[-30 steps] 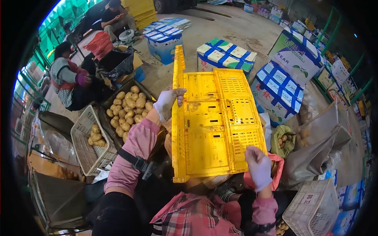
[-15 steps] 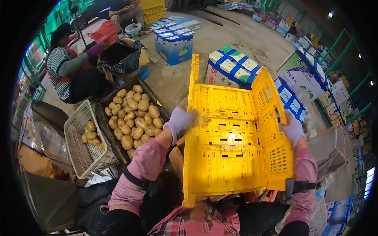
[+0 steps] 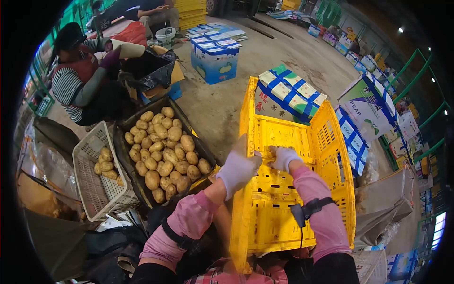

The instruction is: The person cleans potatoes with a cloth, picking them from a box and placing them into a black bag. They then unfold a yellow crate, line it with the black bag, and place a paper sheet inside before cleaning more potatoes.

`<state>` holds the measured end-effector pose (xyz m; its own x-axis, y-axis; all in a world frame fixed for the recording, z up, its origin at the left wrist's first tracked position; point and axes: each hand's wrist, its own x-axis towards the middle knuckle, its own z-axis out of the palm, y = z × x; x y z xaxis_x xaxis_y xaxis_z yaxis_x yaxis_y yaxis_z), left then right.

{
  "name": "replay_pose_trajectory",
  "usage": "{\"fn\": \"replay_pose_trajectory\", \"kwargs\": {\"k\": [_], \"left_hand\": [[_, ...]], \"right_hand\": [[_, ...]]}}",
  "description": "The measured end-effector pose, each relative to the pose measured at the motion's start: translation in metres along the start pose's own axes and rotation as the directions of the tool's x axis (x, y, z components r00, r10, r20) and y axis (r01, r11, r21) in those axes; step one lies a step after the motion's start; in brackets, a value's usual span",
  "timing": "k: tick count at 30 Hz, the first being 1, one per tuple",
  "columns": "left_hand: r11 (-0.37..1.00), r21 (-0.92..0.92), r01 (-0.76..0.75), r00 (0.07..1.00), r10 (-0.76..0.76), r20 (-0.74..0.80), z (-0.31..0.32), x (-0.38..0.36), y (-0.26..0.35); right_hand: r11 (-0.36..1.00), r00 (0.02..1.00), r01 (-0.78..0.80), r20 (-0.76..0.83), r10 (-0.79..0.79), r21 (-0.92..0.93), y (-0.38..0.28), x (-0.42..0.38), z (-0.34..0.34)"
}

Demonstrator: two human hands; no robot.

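A yellow plastic crate [image 3: 279, 222] with slotted walls stands in front of me, its right wall raised. My left hand [image 3: 239, 166], in a pale glove, is closed over the rim of the crate's left wall. Inside the crate is my right hand [image 3: 286, 158], also gloved, low over the floor panel and reaching toward the left wall. Its thumb and fingers look apart, with nothing visible between them. Left of the crate, a dark-lined box [image 3: 126, 163] holds several potatoes [image 3: 163, 146].
A pale plastic basket [image 3: 90, 191] with a few potatoes [image 3: 106, 163] stands at far left. Another person [image 3: 78, 80] sits beyond it by a black-lined box [image 3: 149, 71]. Taped fruit cartons [image 3: 215, 61] stand ahead, with a pear carton [image 3: 366, 106] at right.
My right hand has left the crate's right wall and moved left into the crate. The left wall now stands up more. The other person now holds a pale, rolled-looking object.
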<state>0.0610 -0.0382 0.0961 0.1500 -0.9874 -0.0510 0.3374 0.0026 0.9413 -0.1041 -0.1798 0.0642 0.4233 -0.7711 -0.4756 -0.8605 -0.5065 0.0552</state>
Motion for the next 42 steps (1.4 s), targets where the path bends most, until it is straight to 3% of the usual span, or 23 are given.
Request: {"fn": "replay_pose_trajectory", "kwargs": {"k": [1, 4, 5, 7, 10, 12, 14, 17, 18, 20, 21, 23, 24, 25, 26, 27, 30, 31, 32, 34, 38, 40, 42], "left_hand": [[1.0, -0.017, 0.019, 1.0, -0.019, 0.004, 0.002, -0.003, 0.007], [0.995, 0.097, 0.023, 0.999, -0.021, -0.029, 0.002, -0.002, 0.003], [1.0, -0.022, 0.02, 1.0, -0.02, 0.004, 0.003, 0.0, 0.001], [0.997, 0.002, 0.077, 0.996, -0.077, 0.045, -0.006, 0.001, -0.003], [0.995, 0.057, 0.087, 0.994, -0.09, 0.062, -0.007, -0.002, 0.005], [0.991, 0.128, 0.041, 0.997, -0.049, 0.062, -0.002, -0.005, 0.007], [0.969, 0.237, 0.07, 0.989, -0.098, 0.108, 0.0, 0.001, 0.01], [0.965, 0.246, 0.093, 0.989, -0.118, 0.089, 0.002, 0.012, 0.026], [0.971, 0.229, 0.07, 0.992, -0.092, 0.087, 0.003, 0.01, 0.03], [0.981, 0.177, 0.078, 0.992, -0.094, 0.085, 0.004, -0.004, 0.026], [0.957, 0.286, 0.055, 0.998, -0.064, 0.024, 0.007, -0.001, 0.014], [0.996, 0.084, 0.029, 0.998, -0.033, 0.047, 0.005, 0.009, -0.008], [0.995, -0.001, 0.101, 0.993, -0.101, 0.057, 0.006, 0.006, -0.001], [0.992, -0.035, 0.123, 0.992, -0.121, 0.046, 0.006, 0.003, 0.0], [0.99, -0.07, 0.123, 0.992, -0.121, 0.033, 0.006, 0.004, 0.003], [0.992, -0.065, 0.106, 0.992, -0.101, 0.073, 0.006, 0.006, 0.008], [0.989, -0.144, 0.044, 0.997, -0.034, 0.072, 0.008, 0.006, -0.002], [0.994, -0.105, 0.001, 0.998, 0.006, 0.069, 0.008, 0.008, -0.003], [0.998, -0.064, -0.023, 0.998, 0.028, 0.065, 0.007, 0.007, -0.007], [0.994, -0.105, -0.026, 0.998, 0.033, 0.06, 0.005, 0.011, -0.003], [0.997, -0.056, 0.061, 0.998, -0.061, 0.003, 0.006, 0.013, -0.007], [0.998, -0.023, 0.061, 0.998, -0.061, -0.012, 0.008, 0.013, -0.003], [0.997, -0.027, 0.072, 0.997, -0.073, -0.018, 0.01, 0.012, -0.003]], "right_hand": [[0.999, 0.966, 0.041, -0.256, -0.031, 0.032, 0.0, 0.007, 0.044], [0.992, 0.853, 0.077, -0.521, -0.016, 0.095, 0.02, 0.017, 0.08], [0.995, 0.841, 0.1, -0.534, -0.086, -0.001, 0.024, 0.025, 0.069], [0.977, 0.833, 0.134, -0.515, -0.203, -0.168, 0.031, 0.024, 0.066], [0.969, 0.818, 0.108, -0.534, -0.214, -0.223, 0.045, 0.027, 0.018], [0.996, 0.562, 0.034, -0.822, -0.085, -0.08, 0.075, 0.064, -0.039], [0.959, 0.483, -0.246, -0.84, 0.246, 0.139, 0.099, 0.118, -0.106], [0.935, 0.61, -0.277, -0.711, 0.349, 0.221, 0.085, 0.14, -0.113], [0.937, 0.614, -0.223, -0.708, 0.35, 0.269, 0.07, 0.136, -0.113], [0.984, 0.417, -0.018, -0.894, 0.166, 0.175, 0.04, 0.112, -0.081], [0.978, 0.341, 0.13, -0.933, 0.112, 0.165, 0.025, 0.095, -0.061], [0.845, 0.842, 0.226, -0.533, 0.08, 0.484, -0.007, 0.017, -0.028], [0.873, 0.96, 0.106, -0.277, 0.034, 0.476, -0.021, -0.023, -0.013], [0.903, 1.0, 0.009, -0.027, 0.003, 0.429, -0.028, -0.052, -0.003], [0.928, 0.999, 0.006, 0.028, -0.018, 0.372, -0.023, -0.064, 0.035], [0.968, 0.99, 0.077, -0.134, -0.046, 0.239, -0.015, -0.07, 0.09], [0.971, 0.988, -0.045, -0.132, 0.078, 0.236, -0.032, -0.102, 0.089], [0.957, 0.98, -0.005, -0.189, 0.063, 0.291, -0.019, -0.092, 0.104], [0.901, 0.984, -0.027, -0.145, 0.099, 0.433, -0.013, -0.089, 0.099], [0.916, 0.988, -0.107, -0.061, 0.141, 0.386, -0.019, -0.104, 0.059], [0.894, 0.999, -0.018, -0.026, 0.033, 0.449, -0.045, -0.219, 0.013], [0.841, 0.977, 0.182, -0.188, -0.097, 0.509, -0.05, -0.271, 0.027], [0.852, 0.988, 0.132, -0.001, -0.153, 0.507, -0.052, -0.297, 0.016]]}}
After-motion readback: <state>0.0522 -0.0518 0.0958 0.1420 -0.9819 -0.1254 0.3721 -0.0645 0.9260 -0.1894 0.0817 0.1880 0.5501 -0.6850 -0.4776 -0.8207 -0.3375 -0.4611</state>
